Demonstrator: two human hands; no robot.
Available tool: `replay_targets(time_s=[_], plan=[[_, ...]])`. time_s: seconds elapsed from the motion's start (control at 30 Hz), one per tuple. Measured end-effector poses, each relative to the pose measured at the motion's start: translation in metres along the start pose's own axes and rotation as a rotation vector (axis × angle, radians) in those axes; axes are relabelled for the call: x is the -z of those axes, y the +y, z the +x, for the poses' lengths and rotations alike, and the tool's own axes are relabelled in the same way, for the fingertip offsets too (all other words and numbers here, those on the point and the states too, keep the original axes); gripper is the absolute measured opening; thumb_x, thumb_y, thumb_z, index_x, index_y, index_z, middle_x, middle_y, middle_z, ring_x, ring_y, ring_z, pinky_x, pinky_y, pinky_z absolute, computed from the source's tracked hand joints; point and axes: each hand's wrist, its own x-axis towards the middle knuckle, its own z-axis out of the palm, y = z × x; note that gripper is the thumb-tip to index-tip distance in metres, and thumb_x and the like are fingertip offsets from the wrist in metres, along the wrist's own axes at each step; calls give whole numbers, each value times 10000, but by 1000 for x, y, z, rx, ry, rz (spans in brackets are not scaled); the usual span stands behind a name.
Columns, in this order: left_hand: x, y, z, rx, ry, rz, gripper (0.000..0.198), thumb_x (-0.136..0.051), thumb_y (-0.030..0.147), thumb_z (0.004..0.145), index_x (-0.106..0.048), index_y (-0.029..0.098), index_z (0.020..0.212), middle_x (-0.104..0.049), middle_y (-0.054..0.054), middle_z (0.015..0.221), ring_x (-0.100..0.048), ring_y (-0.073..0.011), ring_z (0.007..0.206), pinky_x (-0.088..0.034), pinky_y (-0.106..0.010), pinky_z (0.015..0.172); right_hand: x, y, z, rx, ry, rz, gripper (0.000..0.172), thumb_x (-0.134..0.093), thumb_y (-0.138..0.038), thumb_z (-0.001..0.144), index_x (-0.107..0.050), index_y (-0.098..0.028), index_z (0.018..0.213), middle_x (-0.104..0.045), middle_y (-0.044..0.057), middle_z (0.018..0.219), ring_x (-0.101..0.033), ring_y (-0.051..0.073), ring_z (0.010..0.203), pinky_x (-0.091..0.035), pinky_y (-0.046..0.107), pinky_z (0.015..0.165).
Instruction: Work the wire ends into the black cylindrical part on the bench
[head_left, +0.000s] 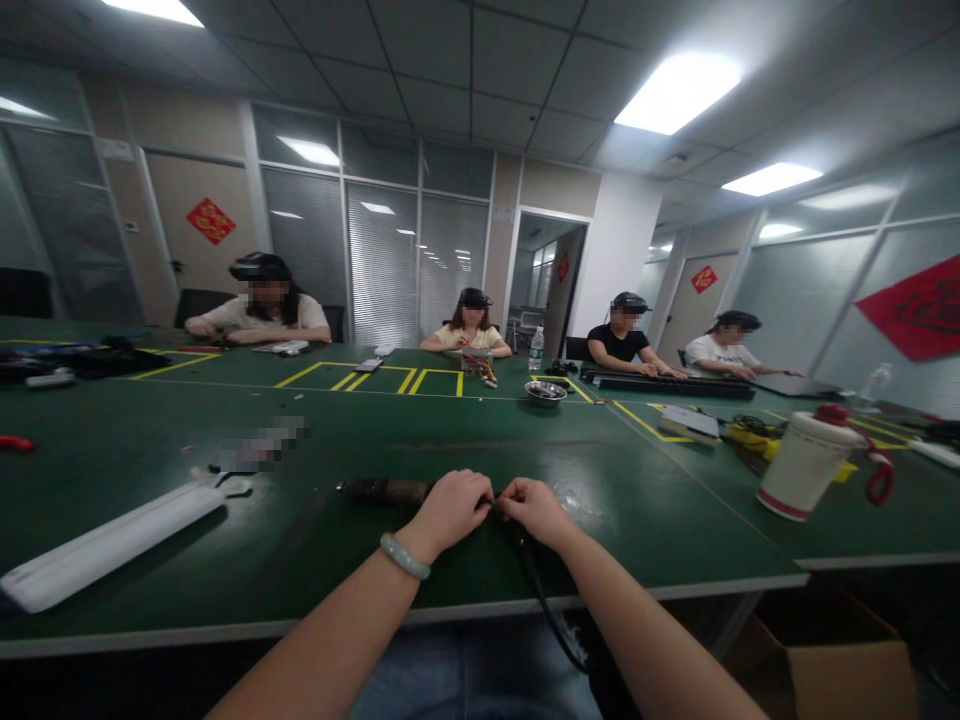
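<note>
My left hand [450,508] and my right hand [534,508] meet over the green table [315,540], fingers pinched together on a thin black cable [541,600] that runs down over the table's front edge. A pale green bangle [405,556] sits on my left wrist. A dark brownish cylindrical object [384,490] lies on the table just left of my left hand. What the fingertips pinch is too small to make out beyond the cable end.
A long white flat part [112,545] lies at the left. A white jug with a red lid [806,462] stands at the right, a metal bowl [545,392] farther back. Several people with headsets sit along the far side. A cardboard box [832,670] sits below right.
</note>
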Motion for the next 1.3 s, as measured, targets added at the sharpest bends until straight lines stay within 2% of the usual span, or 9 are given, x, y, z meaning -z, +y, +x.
replay_targets(time_s=[0.33,0.6,0.9,1.17,1.3], plan=[[-3,-5,-1,-12,-10,-49,40,-607,219,823,-619,200,856,-636,-19,877,-559,-176,883,-412,-300,825,1,-3,-1,5,-15,-24,148,-594,-300,790,-648,-162,798,-689,8,663,-603,109,601,-419,195,564],[-1,-1,-2,-16,8,-33,35,-599,189,826,-616,198,855,-633,-16,863,-558,-175,860,-409,-309,790,0,-9,-6,-5,36,-150,117,-578,-262,783,-659,-179,798,-697,3,665,-606,105,580,-391,191,527],[1,-1,-2,-13,-18,-31,81,-648,268,813,-620,206,858,-637,-10,889,-556,-178,887,-402,-307,806,0,-5,-4,-9,-6,-71,132,-589,-288,777,-648,-169,778,-693,9,638,-595,110,564,-398,192,523],[4,6,-1,-2,-36,23,44,-618,234,829,-617,208,866,-632,-13,870,-560,-179,873,-399,-305,785,-2,-9,-7,21,0,-165,134,-593,-299,796,-652,-183,763,-684,-1,631,-589,111,562,-376,198,517],[1,4,-1,4,-25,5,46,-629,237,823,-613,211,857,-633,-4,872,-561,-177,873,-400,-302,785,-3,-8,-6,9,17,-126,131,-583,-295,802,-644,-180,784,-688,1,646,-585,106,569,-372,192,513]])
